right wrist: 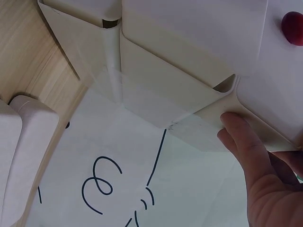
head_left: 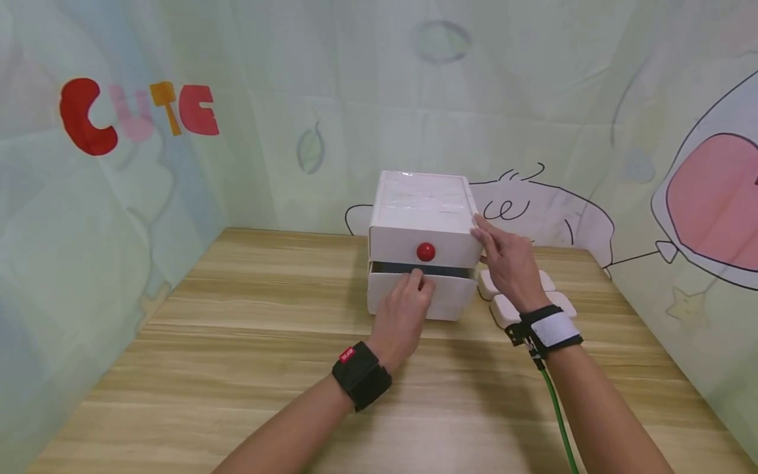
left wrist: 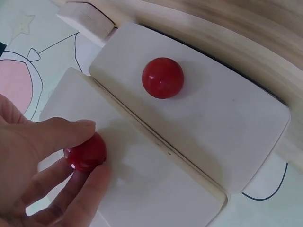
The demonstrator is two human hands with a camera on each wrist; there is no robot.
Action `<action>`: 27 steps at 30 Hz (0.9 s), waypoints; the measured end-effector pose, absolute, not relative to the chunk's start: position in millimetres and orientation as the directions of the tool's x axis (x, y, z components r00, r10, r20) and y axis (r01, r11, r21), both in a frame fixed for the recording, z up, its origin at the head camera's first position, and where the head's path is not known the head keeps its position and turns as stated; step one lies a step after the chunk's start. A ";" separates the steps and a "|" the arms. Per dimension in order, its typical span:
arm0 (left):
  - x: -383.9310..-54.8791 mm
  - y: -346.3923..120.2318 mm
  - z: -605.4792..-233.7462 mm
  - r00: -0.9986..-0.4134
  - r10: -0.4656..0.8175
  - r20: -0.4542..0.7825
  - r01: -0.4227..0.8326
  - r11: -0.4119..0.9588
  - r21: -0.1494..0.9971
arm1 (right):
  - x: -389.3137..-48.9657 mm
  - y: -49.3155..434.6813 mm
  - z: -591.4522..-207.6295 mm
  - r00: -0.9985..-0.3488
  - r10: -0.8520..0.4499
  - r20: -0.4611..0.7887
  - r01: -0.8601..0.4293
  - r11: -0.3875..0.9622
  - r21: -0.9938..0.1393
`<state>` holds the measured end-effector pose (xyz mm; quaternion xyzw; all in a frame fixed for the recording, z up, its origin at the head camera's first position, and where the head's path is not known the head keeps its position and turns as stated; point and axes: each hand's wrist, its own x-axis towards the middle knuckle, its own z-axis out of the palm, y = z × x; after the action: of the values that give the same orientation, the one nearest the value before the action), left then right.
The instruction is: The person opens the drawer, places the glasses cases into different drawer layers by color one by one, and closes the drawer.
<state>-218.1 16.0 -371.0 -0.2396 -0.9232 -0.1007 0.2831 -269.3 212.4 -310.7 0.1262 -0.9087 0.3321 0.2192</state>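
A white drawer unit (head_left: 423, 204) with red ball knobs stands toward the back of the table. Its middle drawer (head_left: 450, 296) sticks out below the top drawer, with a dark gap along its upper edge. My left hand (head_left: 404, 309) pinches that drawer's red knob (left wrist: 90, 153) between thumb and fingers. Beside it, in the left wrist view, the bottom drawer (left wrist: 213, 104) shows its own free red knob (left wrist: 163, 78). My right hand (head_left: 510, 263) rests at the unit's upper right corner. In the right wrist view, its straight fingers (right wrist: 241, 137) touch the side wall.
Several small white boxes (head_left: 503, 313) lie on the wooden table (head_left: 266, 316), right of the unit and partly behind my right forearm. A printed cloth (head_left: 284, 99) surrounds the table at the back and sides. A green cable (head_left: 556, 408) runs from my right wrist strap.
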 end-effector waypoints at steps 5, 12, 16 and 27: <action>-223.3 16.2 -372.5 -0.692 0.388 0.609 0.510 0.860 0.032 | -269.6 213.6 -311.0 -0.873 -0.082 0.481 -0.371 0.752 -0.545; -229.6 14.7 -378.1 -0.673 0.381 0.635 0.520 0.853 0.039 | -270.4 212.5 -311.8 -0.871 -0.079 0.485 -0.374 0.746 -0.551; -231.3 14.2 -379.5 -0.665 0.375 0.646 0.520 0.853 0.041 | -270.6 212.0 -312.4 -0.873 -0.082 0.480 -0.374 0.745 -0.553; -238.0 17.0 -381.6 -0.648 0.370 0.666 0.510 0.860 0.018 | -271.3 214.1 -311.8 -0.866 -0.089 0.492 -0.380 0.756 -0.533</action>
<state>-238.0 17.0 -381.6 -0.2440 -0.9019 -0.1022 0.3416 -271.3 214.1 -311.8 0.1289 -0.9097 0.3247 0.2246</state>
